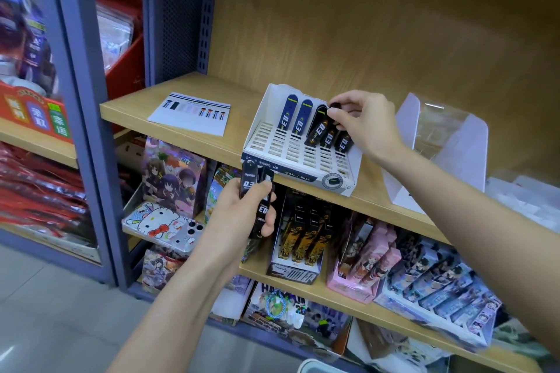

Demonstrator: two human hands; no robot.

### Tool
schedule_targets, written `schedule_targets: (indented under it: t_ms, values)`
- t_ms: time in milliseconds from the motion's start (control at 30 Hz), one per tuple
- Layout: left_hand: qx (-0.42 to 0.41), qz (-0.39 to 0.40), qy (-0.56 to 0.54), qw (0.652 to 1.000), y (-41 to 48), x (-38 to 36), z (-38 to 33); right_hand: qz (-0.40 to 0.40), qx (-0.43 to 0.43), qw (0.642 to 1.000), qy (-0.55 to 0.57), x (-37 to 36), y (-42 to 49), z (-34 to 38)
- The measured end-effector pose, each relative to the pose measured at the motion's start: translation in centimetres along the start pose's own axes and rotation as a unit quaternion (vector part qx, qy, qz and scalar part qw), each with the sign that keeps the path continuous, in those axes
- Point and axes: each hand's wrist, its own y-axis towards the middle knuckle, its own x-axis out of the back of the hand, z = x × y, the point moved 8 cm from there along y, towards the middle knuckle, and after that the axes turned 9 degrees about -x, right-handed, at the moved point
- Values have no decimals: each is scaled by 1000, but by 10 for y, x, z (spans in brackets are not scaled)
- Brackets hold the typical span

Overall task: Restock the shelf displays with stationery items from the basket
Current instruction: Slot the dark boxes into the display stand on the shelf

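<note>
A white slotted display box point(269, 142) stands on the wooden shelf point(130, 106). Two blue lead cases point(298, 116) stand in its back row, and three black lead cases stand to their right. My right hand point(363, 121) pinches the top of a black lead case point(328, 127) seated in the box's slots. My left hand point(242, 212) hovers below the shelf edge and grips a small stack of black lead cases point(257, 188). The basket is out of view.
A white printed sheet point(191, 113) lies on the shelf left of the box. A clear plastic display stand point(439, 142) sits to the right. Lower shelves hold boxes of cartoon-printed stationery point(303, 236). A blue metal upright point(88, 100) borders the shelf at left.
</note>
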Motion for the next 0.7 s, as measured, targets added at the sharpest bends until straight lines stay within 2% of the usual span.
schedule_targets:
  t_ms: [200,367,633,700]
  values:
    - [-56,0,25,998,-2,3,-9,67,23,995,-76,-10,5,8]
    - [-58,-1,33,998,-4,2,-12,54,31,995,-78,-14,6,8]
    - [-29,1,7,1000,-5,0,-6,-4,83,982,-170,-13,-4,11]
    - [-23,3,5,1000,-4,0,-5,-21,94,985,-140,-11,-20,19]
